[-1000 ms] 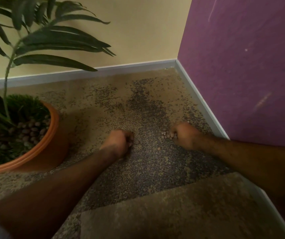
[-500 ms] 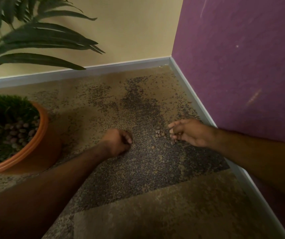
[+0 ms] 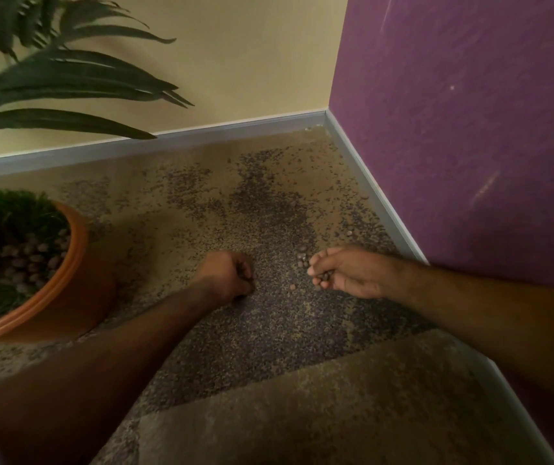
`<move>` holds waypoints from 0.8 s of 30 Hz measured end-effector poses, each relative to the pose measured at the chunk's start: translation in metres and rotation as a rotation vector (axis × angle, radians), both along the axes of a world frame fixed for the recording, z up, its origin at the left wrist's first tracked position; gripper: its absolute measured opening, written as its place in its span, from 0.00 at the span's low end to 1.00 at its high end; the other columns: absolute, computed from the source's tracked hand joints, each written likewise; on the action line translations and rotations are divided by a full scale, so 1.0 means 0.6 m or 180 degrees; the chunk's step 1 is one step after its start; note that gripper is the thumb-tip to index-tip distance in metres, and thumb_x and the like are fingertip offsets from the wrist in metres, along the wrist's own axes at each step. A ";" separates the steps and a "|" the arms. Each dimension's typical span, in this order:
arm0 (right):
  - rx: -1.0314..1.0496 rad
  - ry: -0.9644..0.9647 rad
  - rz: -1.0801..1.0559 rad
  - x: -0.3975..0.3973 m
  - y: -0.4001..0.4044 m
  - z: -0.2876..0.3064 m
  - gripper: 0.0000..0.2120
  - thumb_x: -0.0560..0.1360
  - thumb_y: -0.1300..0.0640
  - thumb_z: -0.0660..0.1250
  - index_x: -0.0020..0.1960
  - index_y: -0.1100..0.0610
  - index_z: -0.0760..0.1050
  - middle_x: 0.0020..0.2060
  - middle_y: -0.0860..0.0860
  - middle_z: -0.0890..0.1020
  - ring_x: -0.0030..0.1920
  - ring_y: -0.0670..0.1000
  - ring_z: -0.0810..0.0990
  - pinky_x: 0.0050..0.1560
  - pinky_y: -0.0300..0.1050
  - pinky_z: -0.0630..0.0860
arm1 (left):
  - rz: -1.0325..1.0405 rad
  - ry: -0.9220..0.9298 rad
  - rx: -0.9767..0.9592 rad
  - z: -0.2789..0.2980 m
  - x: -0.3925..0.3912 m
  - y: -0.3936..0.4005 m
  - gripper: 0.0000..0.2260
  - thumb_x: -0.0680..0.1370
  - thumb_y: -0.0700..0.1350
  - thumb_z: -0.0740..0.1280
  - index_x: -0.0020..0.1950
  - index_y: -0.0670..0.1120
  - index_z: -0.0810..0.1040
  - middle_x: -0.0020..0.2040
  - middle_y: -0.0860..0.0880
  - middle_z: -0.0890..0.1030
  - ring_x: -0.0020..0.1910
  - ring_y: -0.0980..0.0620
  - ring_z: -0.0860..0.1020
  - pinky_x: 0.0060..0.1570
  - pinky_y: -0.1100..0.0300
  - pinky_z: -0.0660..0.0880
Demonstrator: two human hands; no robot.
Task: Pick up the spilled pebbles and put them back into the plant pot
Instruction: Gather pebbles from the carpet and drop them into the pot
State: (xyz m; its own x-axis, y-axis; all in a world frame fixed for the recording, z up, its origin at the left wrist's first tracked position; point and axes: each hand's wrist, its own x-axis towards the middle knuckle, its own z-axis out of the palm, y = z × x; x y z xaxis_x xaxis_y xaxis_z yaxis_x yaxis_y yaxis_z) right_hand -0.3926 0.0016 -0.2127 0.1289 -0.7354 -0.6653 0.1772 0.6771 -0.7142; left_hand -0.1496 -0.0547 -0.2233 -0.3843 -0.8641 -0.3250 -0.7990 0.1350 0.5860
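An orange plant pot [image 3: 77, 263] stands at the left, filled with brown pebbles [image 3: 30, 260] and a green palm. My left hand [image 3: 226, 275] rests on the carpet as a closed fist; a few pebbles seem tucked inside it. My right hand [image 3: 349, 271] lies a little to the right, palm turned up and fingers curled, with a few pebbles in them. Several spilled pebbles [image 3: 302, 261] lie on the carpet between the two hands, and one more [image 3: 291, 286] sits just below.
The speckled carpet runs into a room corner: a beige wall [image 3: 235, 62] behind, a purple wall [image 3: 470, 129] on the right, both with a grey skirting board [image 3: 379, 203]. Palm leaves [image 3: 77, 82] hang over the left part. A stray pebble [image 3: 349, 233] lies near the skirting.
My right hand has gone from a fist pressed on the carpet to a palm-up, loosely curled hand carrying pebbles. The left fist has stayed in place. The view shifted slightly.
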 end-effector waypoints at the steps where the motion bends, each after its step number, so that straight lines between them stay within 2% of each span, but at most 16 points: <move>1: -0.0009 0.0028 0.0062 0.011 -0.001 0.000 0.09 0.71 0.74 0.66 0.43 0.62 0.74 0.34 0.55 0.77 0.30 0.49 0.78 0.28 0.39 0.75 | 0.0036 0.0082 0.0029 -0.002 0.001 0.000 0.08 0.64 0.37 0.77 0.36 0.46 0.81 0.30 0.61 0.78 0.26 0.70 0.75 0.28 0.74 0.70; 3: -0.0061 0.0162 0.0166 0.032 -0.003 0.000 0.10 0.71 0.75 0.66 0.42 0.61 0.73 0.32 0.55 0.77 0.28 0.49 0.77 0.28 0.40 0.76 | 0.0153 0.0195 0.0059 -0.006 0.003 0.001 0.07 0.65 0.37 0.77 0.37 0.45 0.81 0.33 0.56 0.82 0.29 0.66 0.77 0.31 0.67 0.74; 5: -0.0183 0.0522 0.0318 0.051 -0.006 0.002 0.09 0.71 0.74 0.66 0.41 0.61 0.74 0.33 0.56 0.78 0.27 0.49 0.75 0.29 0.41 0.77 | 0.0291 0.0228 0.0039 -0.009 0.003 0.002 0.06 0.66 0.37 0.76 0.38 0.45 0.82 0.37 0.52 0.85 0.33 0.59 0.80 0.33 0.66 0.75; 7: -0.0433 0.1153 0.0569 0.066 -0.005 0.005 0.08 0.71 0.74 0.66 0.42 0.61 0.75 0.34 0.57 0.78 0.28 0.49 0.76 0.31 0.41 0.77 | 0.0366 0.0200 -0.0043 -0.009 0.001 0.002 0.06 0.66 0.38 0.76 0.39 0.46 0.82 0.38 0.51 0.85 0.34 0.57 0.80 0.32 0.68 0.73; 10: -0.0914 0.2243 0.1078 0.083 -0.006 0.010 0.09 0.71 0.72 0.67 0.39 0.60 0.78 0.32 0.51 0.79 0.30 0.47 0.77 0.32 0.40 0.78 | 0.0429 0.0196 -0.0126 -0.008 -0.005 0.003 0.07 0.67 0.39 0.76 0.39 0.48 0.81 0.36 0.52 0.83 0.31 0.59 0.78 0.26 0.75 0.69; 12: -0.1145 0.2789 0.1485 0.090 -0.006 0.012 0.09 0.72 0.71 0.66 0.42 0.59 0.81 0.36 0.49 0.82 0.38 0.47 0.80 0.42 0.39 0.78 | 0.0415 0.0217 -0.0146 -0.009 -0.013 0.004 0.07 0.67 0.39 0.75 0.40 0.49 0.81 0.35 0.52 0.82 0.31 0.59 0.77 0.27 0.74 0.70; 14: -0.1301 0.3189 0.1876 0.094 -0.004 0.012 0.10 0.74 0.69 0.64 0.48 0.60 0.82 0.47 0.52 0.84 0.49 0.50 0.81 0.49 0.35 0.74 | 0.0362 0.0229 -0.0117 -0.010 -0.021 0.006 0.06 0.68 0.39 0.75 0.41 0.49 0.82 0.37 0.52 0.83 0.33 0.56 0.79 0.32 0.70 0.72; 17: -0.1351 0.3391 0.2095 0.096 -0.001 0.006 0.09 0.74 0.68 0.64 0.50 0.59 0.81 0.51 0.54 0.83 0.53 0.52 0.81 0.55 0.41 0.77 | 0.0030 0.0092 -0.0215 -0.008 -0.030 0.006 0.05 0.69 0.40 0.74 0.43 0.48 0.84 0.40 0.52 0.84 0.36 0.57 0.78 0.39 0.67 0.74; 20: -0.1429 0.3561 0.2406 0.102 -0.004 0.006 0.10 0.74 0.68 0.65 0.51 0.60 0.81 0.51 0.55 0.83 0.52 0.54 0.81 0.56 0.46 0.78 | -0.0321 -0.0015 -0.0361 -0.004 -0.035 0.007 0.06 0.71 0.40 0.72 0.46 0.48 0.85 0.45 0.52 0.84 0.44 0.55 0.80 0.49 0.65 0.73; 22: -0.1440 0.3569 0.2470 0.102 -0.005 0.009 0.11 0.74 0.69 0.65 0.52 0.60 0.81 0.51 0.55 0.83 0.52 0.53 0.81 0.57 0.47 0.78 | -0.0428 -0.0033 -0.0401 -0.001 -0.036 0.007 0.08 0.72 0.39 0.71 0.48 0.47 0.85 0.48 0.52 0.85 0.47 0.54 0.81 0.51 0.65 0.72; 24: -0.1466 0.3561 0.2406 0.095 -0.005 0.014 0.11 0.74 0.68 0.65 0.52 0.61 0.81 0.51 0.55 0.84 0.52 0.54 0.81 0.59 0.44 0.76 | -0.0375 0.0086 -0.0389 0.001 -0.033 0.008 0.07 0.71 0.39 0.72 0.47 0.47 0.85 0.47 0.51 0.85 0.45 0.55 0.81 0.50 0.65 0.74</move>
State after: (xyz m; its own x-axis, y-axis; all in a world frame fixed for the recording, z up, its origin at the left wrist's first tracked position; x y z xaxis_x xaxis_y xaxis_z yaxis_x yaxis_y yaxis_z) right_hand -0.3358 -0.0015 -0.2042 0.1563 -0.9026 -0.4011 -0.9102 0.0261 -0.4134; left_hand -0.1695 -0.0501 -0.2228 -0.4925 -0.8450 -0.2084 -0.7576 0.2985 0.5804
